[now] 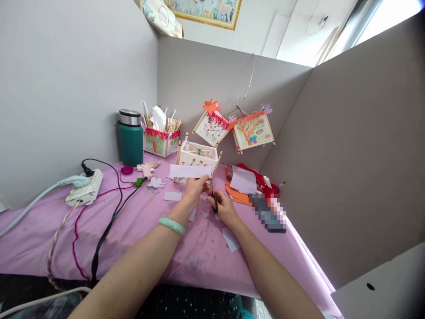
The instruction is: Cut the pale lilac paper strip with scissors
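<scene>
My left hand (198,186) pinches a pale strip of paper (189,171) near its right end, holding it above the pink cloth. In my right hand (223,206) are black scissors (214,200), their blades pointing away from me at the strip's right end. Beyond the strip stands a small stick-framed box (199,153) with painted flowers. Cut paper pieces lie around my hands: one (172,196) to the left, another (230,239) near my right wrist, and one partly hidden below my left hand.
A green bottle (131,144), a painted holder (161,144) with sticks and a pink glue gun (146,170) stand or lie left. A power strip (86,188) trails cables. Orange paper (239,196) lies right. Two painted lanterns (254,132) hang near the grey partition (206,66).
</scene>
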The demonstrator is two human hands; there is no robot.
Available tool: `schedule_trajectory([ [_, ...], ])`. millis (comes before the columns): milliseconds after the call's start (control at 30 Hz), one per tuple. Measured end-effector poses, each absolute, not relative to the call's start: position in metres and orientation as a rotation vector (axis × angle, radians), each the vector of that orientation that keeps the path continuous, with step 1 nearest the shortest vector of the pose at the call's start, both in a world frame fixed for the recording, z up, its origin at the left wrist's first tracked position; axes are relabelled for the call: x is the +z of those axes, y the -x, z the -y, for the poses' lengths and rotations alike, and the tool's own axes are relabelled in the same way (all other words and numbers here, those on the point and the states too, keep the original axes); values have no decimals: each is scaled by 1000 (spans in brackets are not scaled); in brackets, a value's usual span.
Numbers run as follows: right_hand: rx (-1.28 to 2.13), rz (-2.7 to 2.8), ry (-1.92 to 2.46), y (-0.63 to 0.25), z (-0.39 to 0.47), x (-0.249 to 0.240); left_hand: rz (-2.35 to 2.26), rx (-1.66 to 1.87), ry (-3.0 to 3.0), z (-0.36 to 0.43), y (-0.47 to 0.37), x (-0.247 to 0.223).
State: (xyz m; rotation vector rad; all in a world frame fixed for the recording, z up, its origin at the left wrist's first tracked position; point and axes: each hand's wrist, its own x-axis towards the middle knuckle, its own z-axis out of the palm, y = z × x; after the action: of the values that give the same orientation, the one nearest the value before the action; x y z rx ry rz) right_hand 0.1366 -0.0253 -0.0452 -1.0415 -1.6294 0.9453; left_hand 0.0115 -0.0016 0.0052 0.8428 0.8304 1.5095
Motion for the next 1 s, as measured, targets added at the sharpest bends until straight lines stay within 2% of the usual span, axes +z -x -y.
schedule_trajectory([
  [1000,902,1611,1056,-139,23,-46,-846,1457,-860,4,-14,4],
])
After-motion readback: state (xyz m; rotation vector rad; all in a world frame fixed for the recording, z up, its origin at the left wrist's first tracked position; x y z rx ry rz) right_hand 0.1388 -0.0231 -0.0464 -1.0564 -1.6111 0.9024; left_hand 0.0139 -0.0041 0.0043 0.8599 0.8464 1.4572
